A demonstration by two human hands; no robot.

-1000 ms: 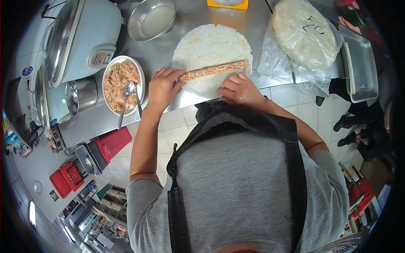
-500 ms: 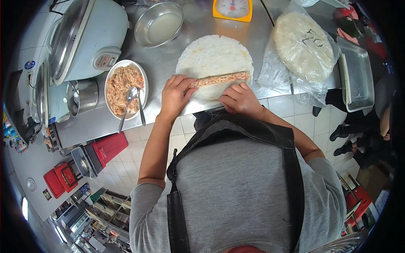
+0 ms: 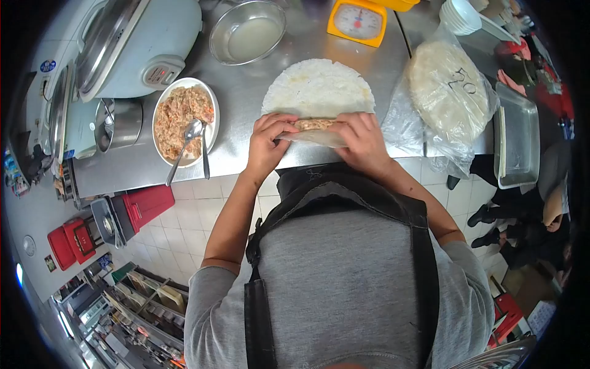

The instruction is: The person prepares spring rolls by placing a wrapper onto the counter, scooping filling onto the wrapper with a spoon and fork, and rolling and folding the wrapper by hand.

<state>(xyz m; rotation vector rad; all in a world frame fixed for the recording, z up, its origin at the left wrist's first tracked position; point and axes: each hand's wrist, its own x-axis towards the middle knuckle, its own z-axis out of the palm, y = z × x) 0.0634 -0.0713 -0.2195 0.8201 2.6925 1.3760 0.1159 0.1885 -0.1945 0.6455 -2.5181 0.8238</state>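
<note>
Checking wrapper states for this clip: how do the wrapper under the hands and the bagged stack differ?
The wrapper lies bare on the steel table; the bagged stack sits inside clear plastic. The wrapper carries filling, its near edge raised between left hand and right hand; the bagged stack is untouched. Both look pale and rounded.

- We see a white wrapper [image 3: 319,87], yellowish in patches
- Our filling [image 3: 314,124]: pinkish orange, speckled
- A yellow scale [image 3: 356,24] with white dial [image 3: 357,21]
- Silver-grey surface [image 3: 239,101]

Yellow scale [image 3: 356,22] — round dial, pale lidded cooker [image 3: 147,46], red bin [image 3: 151,204], wall clock [image 3: 29,245]
</note>
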